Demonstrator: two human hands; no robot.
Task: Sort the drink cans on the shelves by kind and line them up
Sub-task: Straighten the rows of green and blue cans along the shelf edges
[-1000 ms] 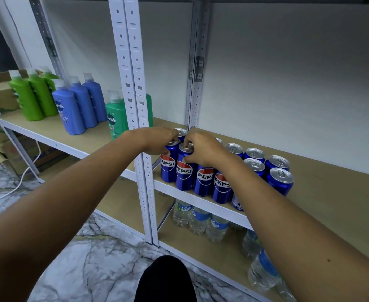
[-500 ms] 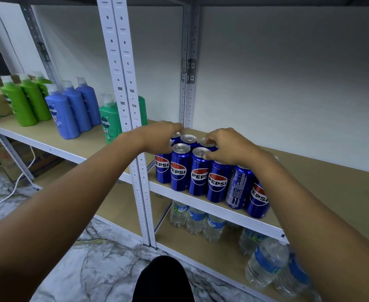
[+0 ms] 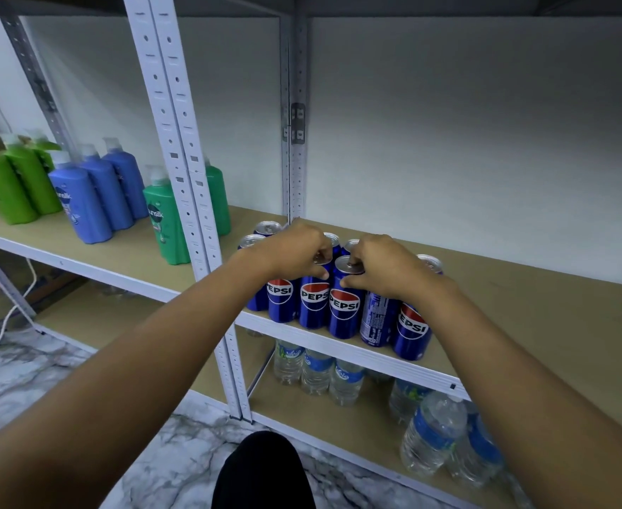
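Several blue Pepsi cans (image 3: 344, 310) stand in a tight group at the front left of the middle shelf (image 3: 559, 325). My left hand (image 3: 295, 251) grips the top of one front-row can (image 3: 314, 304), fingers curled over its rim. My right hand (image 3: 383, 266) grips the top of the neighbouring can to the right. One can (image 3: 375, 317) in the front row shows its back label; another (image 3: 412, 332) stands at the right end. More cans behind are partly hidden by my hands.
White upright posts (image 3: 188, 214) stand just left of the cans. Green and blue shampoo bottles (image 3: 93, 200) fill the left shelf. Water bottles (image 3: 317, 372) stand on the lower shelf. The middle shelf is bare to the right. Marble floor below.
The view has come closer and dropped. My right hand moved left from the cans further right onto a front-row can beside my left hand; both now hold adjacent can tops.
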